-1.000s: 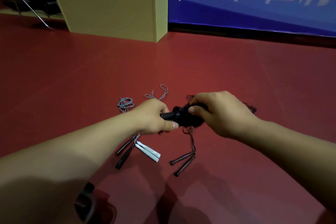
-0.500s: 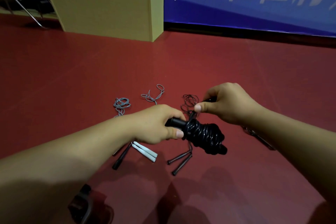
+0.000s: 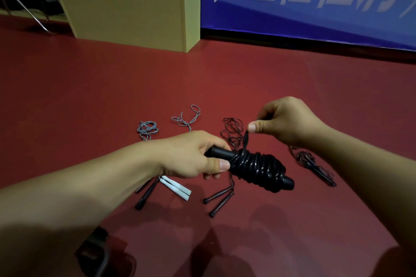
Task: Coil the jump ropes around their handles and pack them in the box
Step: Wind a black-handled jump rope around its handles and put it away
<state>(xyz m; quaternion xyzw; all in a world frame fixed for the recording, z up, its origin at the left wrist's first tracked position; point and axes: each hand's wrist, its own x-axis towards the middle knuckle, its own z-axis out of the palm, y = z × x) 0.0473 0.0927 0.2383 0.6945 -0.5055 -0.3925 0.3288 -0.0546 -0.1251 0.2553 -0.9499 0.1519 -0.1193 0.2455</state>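
Observation:
My left hand (image 3: 195, 155) grips the near end of a black jump rope's handles (image 3: 219, 152). Black cord (image 3: 258, 167) is wound thickly around them, and the bundle points down to the right above the floor. My right hand (image 3: 284, 120) pinches the cord's loose end (image 3: 246, 137) just above the coil. On the red floor lie other jump ropes: white handles (image 3: 177, 189) with grey cord (image 3: 186, 118), dark handles (image 3: 146, 195) with grey cord (image 3: 147, 130), brown handles (image 3: 219, 202) with thin dark cord (image 3: 233, 127), and one more dark rope (image 3: 315, 164) at the right.
A tall cardboard box (image 3: 126, 0) stands on the floor at the back left. A blue banner (image 3: 315, 2) runs along the back wall. Metal chair legs (image 3: 22, 2) show at the far left. A dark object (image 3: 94, 252) lies at the bottom edge below my left arm.
My hands have moved apart. The coiled bundle came out from under my right hand and now points down-right, and my right hand has lifted the loose cord end above it.

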